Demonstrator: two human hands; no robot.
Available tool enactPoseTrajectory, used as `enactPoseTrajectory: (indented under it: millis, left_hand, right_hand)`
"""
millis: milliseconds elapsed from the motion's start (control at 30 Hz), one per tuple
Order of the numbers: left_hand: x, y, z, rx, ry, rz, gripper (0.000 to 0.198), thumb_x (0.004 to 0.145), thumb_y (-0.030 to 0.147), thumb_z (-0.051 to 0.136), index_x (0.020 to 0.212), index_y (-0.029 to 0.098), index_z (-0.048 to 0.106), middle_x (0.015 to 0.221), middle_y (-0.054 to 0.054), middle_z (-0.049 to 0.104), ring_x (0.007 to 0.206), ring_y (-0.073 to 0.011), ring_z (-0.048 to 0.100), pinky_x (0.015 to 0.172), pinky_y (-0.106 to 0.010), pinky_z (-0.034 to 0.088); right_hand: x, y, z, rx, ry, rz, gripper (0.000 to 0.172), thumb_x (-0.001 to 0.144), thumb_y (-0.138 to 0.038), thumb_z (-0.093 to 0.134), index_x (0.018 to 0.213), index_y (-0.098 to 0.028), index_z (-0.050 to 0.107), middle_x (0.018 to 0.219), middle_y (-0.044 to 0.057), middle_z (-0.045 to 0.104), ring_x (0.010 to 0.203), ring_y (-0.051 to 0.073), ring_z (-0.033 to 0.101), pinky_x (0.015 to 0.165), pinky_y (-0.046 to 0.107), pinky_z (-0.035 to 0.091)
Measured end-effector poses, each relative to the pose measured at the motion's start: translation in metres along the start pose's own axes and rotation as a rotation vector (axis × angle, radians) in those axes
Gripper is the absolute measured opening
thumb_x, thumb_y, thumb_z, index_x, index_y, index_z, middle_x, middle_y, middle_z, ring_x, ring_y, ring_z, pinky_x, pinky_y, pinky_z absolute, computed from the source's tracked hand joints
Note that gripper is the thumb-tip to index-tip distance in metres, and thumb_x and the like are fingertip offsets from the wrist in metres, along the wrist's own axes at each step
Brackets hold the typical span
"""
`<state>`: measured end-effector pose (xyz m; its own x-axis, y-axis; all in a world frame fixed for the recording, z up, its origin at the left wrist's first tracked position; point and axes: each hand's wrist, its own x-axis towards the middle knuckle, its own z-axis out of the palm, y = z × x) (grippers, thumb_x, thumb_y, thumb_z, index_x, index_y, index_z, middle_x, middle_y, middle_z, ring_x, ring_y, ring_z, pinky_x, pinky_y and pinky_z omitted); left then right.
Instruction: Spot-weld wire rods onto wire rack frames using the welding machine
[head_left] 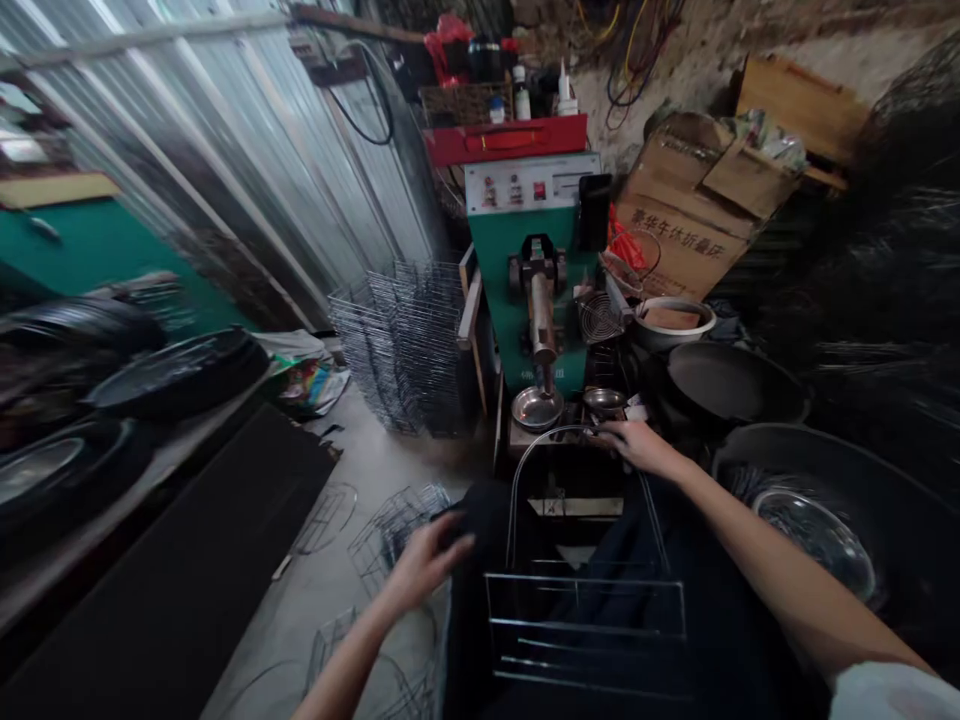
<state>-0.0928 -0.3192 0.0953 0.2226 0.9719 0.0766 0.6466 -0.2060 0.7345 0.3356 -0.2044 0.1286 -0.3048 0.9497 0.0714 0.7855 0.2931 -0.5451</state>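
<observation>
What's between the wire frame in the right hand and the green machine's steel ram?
A shallow steel dish sits below the ram, just beyond the top of the wire frame held by the right hand. A smaller steel dish sits beside it.

The picture is a bit dim, with soft light and no hard shadows. The tin wall [225,170] looks palest and shines a little. The right side is very dark and smeary. The edges look bent and stretched, and the black pans [176,375] on the left are blurry.
</observation>
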Motion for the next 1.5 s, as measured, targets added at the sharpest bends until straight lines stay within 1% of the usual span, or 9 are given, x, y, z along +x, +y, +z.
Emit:
enactPoseTrajectory:
  millis: [67, 167, 233, 300, 467, 700, 1067, 1267, 1500]
  left_hand:
    - [0.059, 0.014, -0.005, 0.052, -0.050, 0.071, 0.044, 0.089, 0.053, 0.059, 0.112, 0.019, 0.076, 0.098, -0.009, 0.083, 0.086, -0.0279, 0.079, 0.075, -0.037, 0.064]
    - [0.136, 0.035, 0.017, 0.117, -0.101, 0.160, 0.040, 0.093, 0.045, 0.061, 0.116, 0.017, 0.076, 0.094, -0.008, 0.082, 0.083, -0.0242, 0.077, 0.079, -0.033, 0.060]
    - [0.168, 0.044, 0.037, 0.157, -0.131, 0.217, 0.031, 0.093, 0.037, 0.064, 0.114, 0.018, 0.077, 0.090, -0.007, 0.081, 0.081, -0.0232, 0.076, 0.079, -0.031, 0.058]
    - [0.186, 0.049, 0.053, 0.190, -0.148, 0.267, 0.023, 0.092, 0.027, 0.065, 0.109, 0.019, 0.078, 0.090, -0.007, 0.081, 0.083, -0.0234, 0.076, 0.080, -0.030, 0.056]
    - [0.198, 0.050, 0.066, 0.243, -0.139, 0.349, 0.017, 0.095, 0.021, 0.062, 0.097, 0.019, 0.078, 0.089, -0.007, 0.079, 0.086, -0.0230, 0.074, 0.080, -0.029, 0.054]
    - [0.208, 0.050, 0.061, 0.294, -0.109, 0.422, 0.017, 0.097, 0.019, 0.056, 0.093, 0.018, 0.073, 0.089, -0.007, 0.075, 0.082, -0.0207, 0.071, 0.077, -0.028, 0.051]
    - [0.232, 0.064, 0.025, 0.334, -0.064, 0.494, 0.018, 0.096, 0.017, 0.055, 0.083, 0.018, 0.067, 0.075, -0.004, 0.066, 0.072, -0.0176, 0.063, 0.070, -0.025, 0.044]
    - [0.241, 0.066, 0.023, 0.328, -0.064, 0.497, 0.017, 0.094, 0.015, 0.056, 0.082, 0.017, 0.068, 0.074, -0.004, 0.066, 0.072, -0.0174, 0.063, 0.069, -0.025, 0.044]
    - [0.248, 0.063, 0.027, 0.308, -0.075, 0.499, 0.019, 0.094, 0.016, 0.054, 0.082, 0.018, 0.068, 0.074, -0.004, 0.066, 0.071, -0.0181, 0.063, 0.068, -0.026, 0.044]
  right_hand:
    - [0.006, -0.003, 0.013, -0.033, -0.015, 0.006, 0.031, 0.101, -0.029, 0.052, 0.115, -0.022, 0.079, 0.101, 0.009, 0.080, 0.093, 0.025, 0.075, 0.083, 0.031, 0.055]
    - [0.012, -0.005, 0.017, -0.057, -0.037, -0.011, 0.030, 0.102, -0.029, 0.053, 0.117, -0.024, 0.078, 0.102, 0.008, 0.080, 0.092, 0.023, 0.076, 0.085, 0.029, 0.055]
    - [0.015, -0.005, 0.015, -0.083, -0.045, -0.009, 0.029, 0.102, -0.030, 0.054, 0.118, -0.025, 0.078, 0.102, 0.008, 0.080, 0.092, 0.023, 0.075, 0.086, 0.029, 0.055]
    - [0.017, -0.006, 0.014, -0.119, -0.052, 0.000, 0.029, 0.103, -0.029, 0.054, 0.120, -0.025, 0.077, 0.105, 0.008, 0.080, 0.097, 0.023, 0.075, 0.087, 0.029, 0.054]
    - [0.022, -0.009, 0.014, -0.230, -0.100, 0.055, 0.031, 0.104, -0.031, 0.051, 0.123, -0.027, 0.076, 0.110, 0.010, 0.078, 0.102, 0.026, 0.072, 0.084, 0.030, 0.052]
    - [0.039, -0.016, 0.017, -0.362, -0.166, 0.180, 0.034, 0.107, -0.042, 0.044, 0.126, -0.030, 0.070, 0.116, 0.011, 0.075, 0.102, 0.029, 0.071, 0.075, 0.032, 0.049]
    - [0.074, -0.032, 0.002, -0.399, -0.122, 0.092, 0.031, 0.108, -0.040, 0.041, 0.117, -0.028, 0.069, 0.104, 0.009, 0.075, 0.094, 0.025, 0.070, 0.074, 0.030, 0.043]
    - [0.084, -0.023, -0.003, -0.396, -0.091, 0.014, 0.027, 0.108, -0.038, 0.044, 0.109, -0.027, 0.069, 0.104, 0.008, 0.075, 0.096, 0.024, 0.070, 0.076, 0.029, 0.042]
    - [0.090, -0.017, -0.006, -0.402, -0.099, 0.003, 0.026, 0.107, -0.038, 0.044, 0.105, -0.027, 0.069, 0.100, 0.008, 0.075, 0.094, 0.025, 0.069, 0.076, 0.029, 0.042]
